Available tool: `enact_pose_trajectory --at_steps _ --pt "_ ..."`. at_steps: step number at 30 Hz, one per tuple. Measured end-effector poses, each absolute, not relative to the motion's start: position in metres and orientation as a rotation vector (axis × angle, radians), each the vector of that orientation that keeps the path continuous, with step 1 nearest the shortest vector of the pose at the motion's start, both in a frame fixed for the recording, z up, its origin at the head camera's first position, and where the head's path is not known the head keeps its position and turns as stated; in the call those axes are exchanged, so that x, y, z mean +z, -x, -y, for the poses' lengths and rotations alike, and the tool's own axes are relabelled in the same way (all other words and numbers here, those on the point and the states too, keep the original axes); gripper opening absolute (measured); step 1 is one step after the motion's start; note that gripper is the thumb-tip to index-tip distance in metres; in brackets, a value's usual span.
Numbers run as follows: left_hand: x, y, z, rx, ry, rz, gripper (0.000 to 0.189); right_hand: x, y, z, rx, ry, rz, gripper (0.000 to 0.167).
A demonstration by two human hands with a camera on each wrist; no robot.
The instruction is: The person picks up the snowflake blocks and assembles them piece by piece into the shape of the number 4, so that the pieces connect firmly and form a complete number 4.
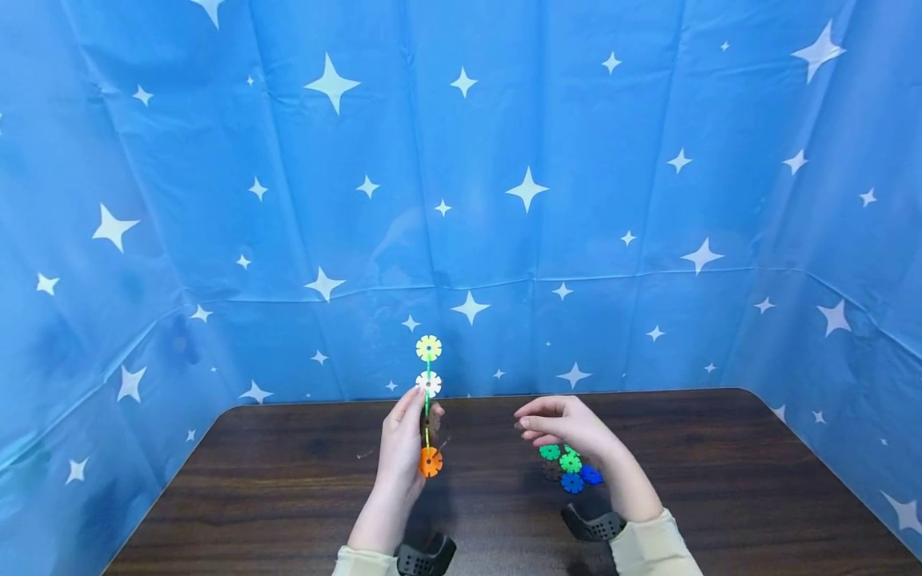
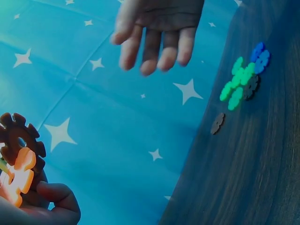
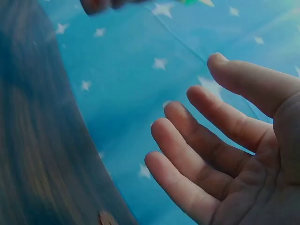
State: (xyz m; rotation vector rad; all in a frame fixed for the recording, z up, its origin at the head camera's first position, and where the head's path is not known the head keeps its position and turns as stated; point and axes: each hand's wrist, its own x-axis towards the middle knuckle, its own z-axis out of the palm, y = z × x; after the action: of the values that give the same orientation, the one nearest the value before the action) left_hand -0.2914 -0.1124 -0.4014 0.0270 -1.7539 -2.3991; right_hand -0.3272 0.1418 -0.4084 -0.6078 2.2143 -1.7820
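Observation:
My left hand (image 1: 400, 448) grips an upright chain of notched plastic discs. From the top, its face-on discs are yellow (image 1: 428, 348), white (image 1: 435, 385), brown (image 1: 434, 428) and orange (image 1: 431, 462). Thin green and yellow discs, seen edge-on, link them. The left wrist view shows the chain's brown disc (image 2: 37, 147) and orange disc (image 2: 24, 180) close to the curled fingers. My right hand (image 1: 569, 424) hovers with its fingers relaxed and apart, holding nothing. In the right wrist view its bare palm and spread fingers (image 3: 192, 159) show.
Beneath the right hand, loose discs lie on the dark wooden table (image 1: 288, 496): green (image 1: 570, 462), teal (image 1: 550, 453), blue (image 1: 572, 482) and brown (image 1: 552, 471). One brown disc (image 2: 218, 123) lies apart from the others. A blue star-printed curtain (image 1: 461, 240) surrounds the table's back and sides.

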Motion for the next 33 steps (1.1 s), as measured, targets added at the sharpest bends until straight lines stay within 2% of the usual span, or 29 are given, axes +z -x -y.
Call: enact_pose_trajectory --at_steps 17,26,33 --pt "-0.403 0.29 0.115 -2.419 -0.018 1.734 0.028 -0.446 0.335 -0.214 -1.379 0.417 -2.524 0.028" --pt "-0.403 0.288 0.115 -2.453 -0.011 1.727 0.034 -0.465 0.33 -0.224 -1.18 0.417 -2.595 0.03" --pt "-0.4 0.29 0.115 -2.446 -0.002 1.704 0.027 -0.468 0.331 -0.223 -1.117 0.408 -2.675 0.031"
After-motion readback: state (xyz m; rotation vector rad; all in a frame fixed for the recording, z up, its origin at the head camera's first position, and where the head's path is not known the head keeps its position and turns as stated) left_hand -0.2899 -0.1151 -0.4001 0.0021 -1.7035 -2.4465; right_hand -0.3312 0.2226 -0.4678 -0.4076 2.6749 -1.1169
